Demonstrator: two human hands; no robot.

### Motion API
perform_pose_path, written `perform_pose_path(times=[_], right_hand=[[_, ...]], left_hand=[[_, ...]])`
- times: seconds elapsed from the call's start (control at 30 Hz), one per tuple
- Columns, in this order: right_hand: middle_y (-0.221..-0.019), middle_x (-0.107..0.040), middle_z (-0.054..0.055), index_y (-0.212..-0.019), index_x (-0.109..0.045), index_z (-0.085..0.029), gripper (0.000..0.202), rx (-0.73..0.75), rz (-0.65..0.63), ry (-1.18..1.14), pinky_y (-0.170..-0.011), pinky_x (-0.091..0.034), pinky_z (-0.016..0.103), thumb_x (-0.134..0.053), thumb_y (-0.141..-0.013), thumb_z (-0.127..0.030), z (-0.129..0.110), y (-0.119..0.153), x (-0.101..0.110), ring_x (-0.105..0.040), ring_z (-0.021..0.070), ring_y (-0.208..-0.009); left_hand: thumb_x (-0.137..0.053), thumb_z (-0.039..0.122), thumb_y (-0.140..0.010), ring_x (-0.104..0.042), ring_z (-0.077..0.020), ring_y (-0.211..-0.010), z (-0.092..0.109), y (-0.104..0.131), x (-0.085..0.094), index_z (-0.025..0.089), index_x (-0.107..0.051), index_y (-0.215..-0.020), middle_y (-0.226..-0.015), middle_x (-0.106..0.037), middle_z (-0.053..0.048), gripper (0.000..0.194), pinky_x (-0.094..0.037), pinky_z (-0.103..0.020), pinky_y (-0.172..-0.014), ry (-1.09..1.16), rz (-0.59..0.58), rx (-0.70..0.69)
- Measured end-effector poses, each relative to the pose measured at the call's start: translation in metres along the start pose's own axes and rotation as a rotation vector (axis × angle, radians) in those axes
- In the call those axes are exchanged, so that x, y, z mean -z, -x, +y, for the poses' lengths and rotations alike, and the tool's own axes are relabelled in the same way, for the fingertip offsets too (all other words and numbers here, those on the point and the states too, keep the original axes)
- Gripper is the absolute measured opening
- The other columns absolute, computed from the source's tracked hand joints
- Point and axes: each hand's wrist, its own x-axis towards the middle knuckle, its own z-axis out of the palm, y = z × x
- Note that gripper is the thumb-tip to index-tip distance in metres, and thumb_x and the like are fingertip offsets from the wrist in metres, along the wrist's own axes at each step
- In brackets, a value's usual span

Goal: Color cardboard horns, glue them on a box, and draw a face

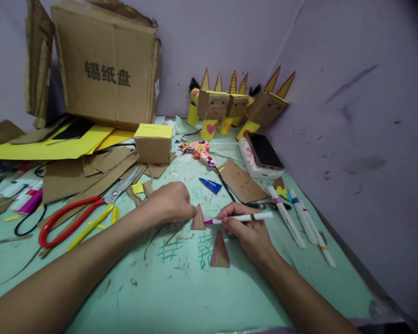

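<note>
My right hand [249, 229] grips a white felt-tip marker [245, 217]; its pink tip meets the right edge of a small cardboard triangle [198, 221]. That triangle has pink along its borders and lies flat on the table. My left hand [170, 202] is closed, with its fingertips at the triangle's upper left side, pinning it; part of that edge is hidden. A second cardboard triangle [220, 253], also bordered in pink, lies nearer to me, just left of my right wrist.
Red-handled scissors [101, 202] and cardboard scraps lie left. A patterned glue gun [200, 150] and a blue triangular piece [210, 185] are ahead. Several capped markers [287, 215] and a phone [264, 150] sit right. Cardboard-and-yellow figures [214, 104] and a large carton [107, 69] stand behind.
</note>
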Motion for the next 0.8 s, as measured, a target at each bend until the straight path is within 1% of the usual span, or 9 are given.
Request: perform_pose_path(times=[0.13,0.27,0.4,0.6,0.7,0.8], right_hand=[[-0.044,-0.048,-0.005,-0.058,-0.063,-0.017,0.011,-0.007,-0.004,-0.010,-0.045,-0.026,0.024,-0.053,-0.061,-0.022,-0.0003,0.0007,0.0009,-0.038,0.0110,-0.046],[-0.045,-0.049,-0.005,-0.062,-0.064,-0.017,0.013,0.000,0.014,-0.019,-0.045,-0.028,0.024,-0.054,-0.063,-0.023,-0.0012,0.0002,0.0012,-0.040,0.0113,-0.046],[-0.044,-0.046,-0.006,-0.059,-0.063,-0.017,0.011,-0.003,-0.016,-0.011,-0.044,-0.025,0.024,-0.053,-0.061,-0.021,0.0008,-0.0001,0.0017,-0.036,0.0103,-0.045],[-0.045,-0.048,-0.005,-0.061,-0.063,-0.017,0.011,0.014,-0.027,-0.010,-0.044,-0.026,0.023,-0.053,-0.062,-0.021,0.0016,0.0021,0.0026,-0.038,0.0104,-0.046],[-0.044,-0.047,-0.005,-0.058,-0.062,-0.017,0.010,0.010,-0.050,-0.011,-0.043,-0.025,0.023,-0.053,-0.061,-0.020,0.0012,0.0025,0.0019,-0.036,0.0099,-0.045],[-0.044,-0.046,-0.006,-0.058,-0.062,-0.017,0.010,0.014,-0.034,-0.028,-0.043,-0.024,0.023,-0.053,-0.061,-0.020,0.0007,0.0020,0.0009,-0.036,0.0098,-0.044]], left_hand=[[-0.053,0.036,-0.058,-0.043,-0.0159,-0.046,-0.0006,0.0017,0.0003,0.022,-0.045,-0.042,-0.042,-0.041,0.001,0.022,-0.026,-0.030,-0.043,-0.001,-0.001,0.002],[-0.053,0.036,-0.058,-0.043,-0.0161,-0.047,-0.0004,0.0020,0.0004,0.022,-0.047,-0.043,-0.043,-0.042,0.001,0.022,-0.026,-0.030,-0.043,0.000,-0.006,0.005],[-0.053,0.037,-0.058,-0.043,-0.0160,-0.046,0.0005,0.0016,0.0005,0.022,-0.046,-0.042,-0.043,-0.043,0.001,0.023,-0.026,-0.030,-0.043,0.000,-0.005,0.009],[-0.053,0.036,-0.058,-0.042,-0.0156,-0.046,0.0005,0.0018,0.0012,0.022,-0.046,-0.042,-0.042,-0.042,0.001,0.023,-0.026,-0.029,-0.043,0.005,-0.007,0.011],[-0.054,0.036,-0.057,-0.042,-0.0151,-0.046,0.0001,0.0015,0.0015,0.022,-0.047,-0.043,-0.042,-0.041,0.001,0.022,-0.025,-0.029,-0.043,0.008,-0.003,0.013],[-0.054,0.036,-0.057,-0.041,-0.0147,-0.045,0.0001,0.0014,0.0015,0.022,-0.047,-0.042,-0.042,-0.042,0.001,0.022,-0.025,-0.029,-0.043,0.013,-0.004,0.014]])
